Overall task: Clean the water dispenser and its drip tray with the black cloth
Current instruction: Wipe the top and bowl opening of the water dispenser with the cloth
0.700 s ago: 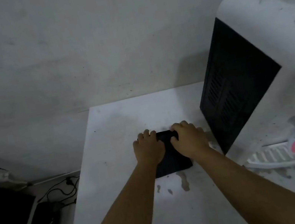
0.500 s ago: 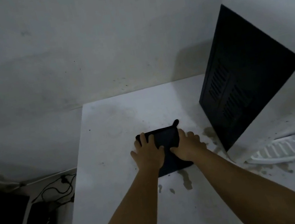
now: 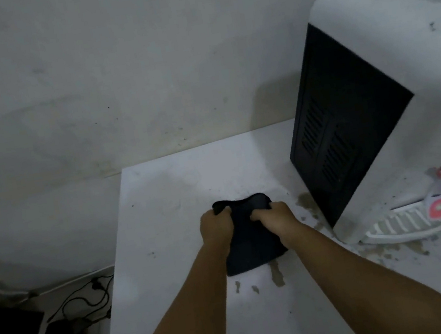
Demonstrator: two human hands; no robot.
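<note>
I see my left hand [image 3: 215,227] and right hand [image 3: 276,217] side by side, fingers curled and gripping the far edge of the folded black fabric cloth [image 3: 251,244]. It lies on the white stained tabletop [image 3: 172,233], left of the white water dispenser with a black vented side panel [image 3: 377,99]. The white slatted plastic drip tray [image 3: 404,223] sits at the dispenser's base.

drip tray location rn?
Head view, lower right: the white slatted drip tray sits on the table at the foot of the water dispenser, right of the black cloth both hands grip.
</note>
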